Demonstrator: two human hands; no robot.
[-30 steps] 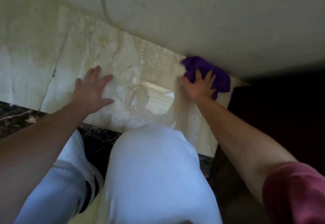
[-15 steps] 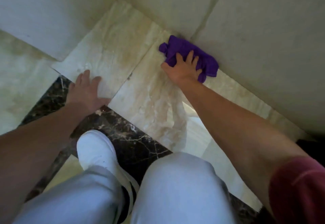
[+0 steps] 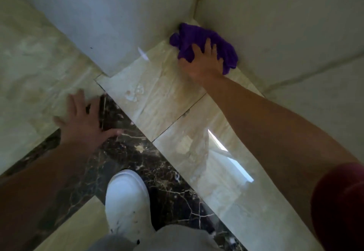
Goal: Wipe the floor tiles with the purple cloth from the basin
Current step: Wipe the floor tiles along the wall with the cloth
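The purple cloth (image 3: 199, 40) lies bunched on a beige floor tile (image 3: 157, 97), pushed into the corner where two walls meet. My right hand (image 3: 202, 63) presses flat on top of the cloth, fingers spread over it, arm stretched far forward. My left hand (image 3: 84, 120) rests flat on the floor at the left, fingers apart, half on a beige tile and half on the dark marble strip (image 3: 157, 172). It holds nothing. The basin is not in view.
Pale walls (image 3: 285, 24) close the corner at the back and right, and a wall block (image 3: 110, 20) juts out at the left. My white shoe (image 3: 128, 201) stands on the dark strip. Wet patches and a window glare (image 3: 226, 150) show on the beige tiles.
My right hand has slid the cloth along the wall base, leftward into the corner. My left hand has shifted back onto the edge of the dark strip. The view has swung left.
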